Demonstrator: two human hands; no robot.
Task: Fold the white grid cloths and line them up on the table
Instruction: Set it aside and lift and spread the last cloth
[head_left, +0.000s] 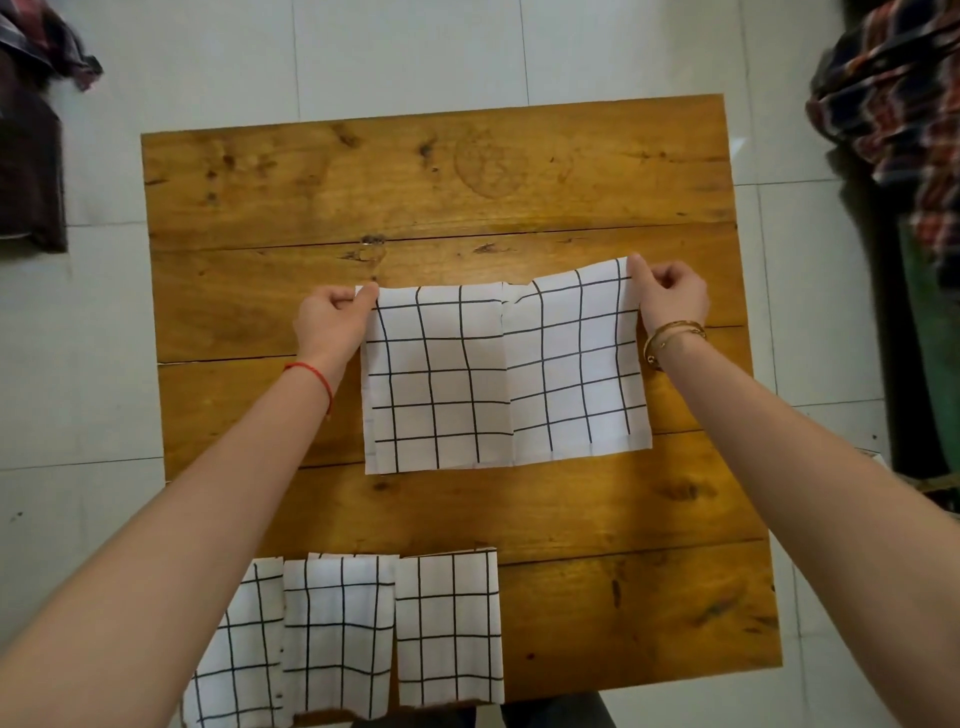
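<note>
A white grid cloth (506, 369) lay spread mid-table (467, 197). The left hand (332, 317) pinched its far left corner; the right hand (670, 296) pinched its far right corner, slightly raised. Three folded grid cloths (343, 634) sat side by side along the near edge.

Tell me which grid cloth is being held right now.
The wide cloth at mid-table: left hand and right hand pinch its far corners. The three folded cloths lie untouched along the near edge.
</note>
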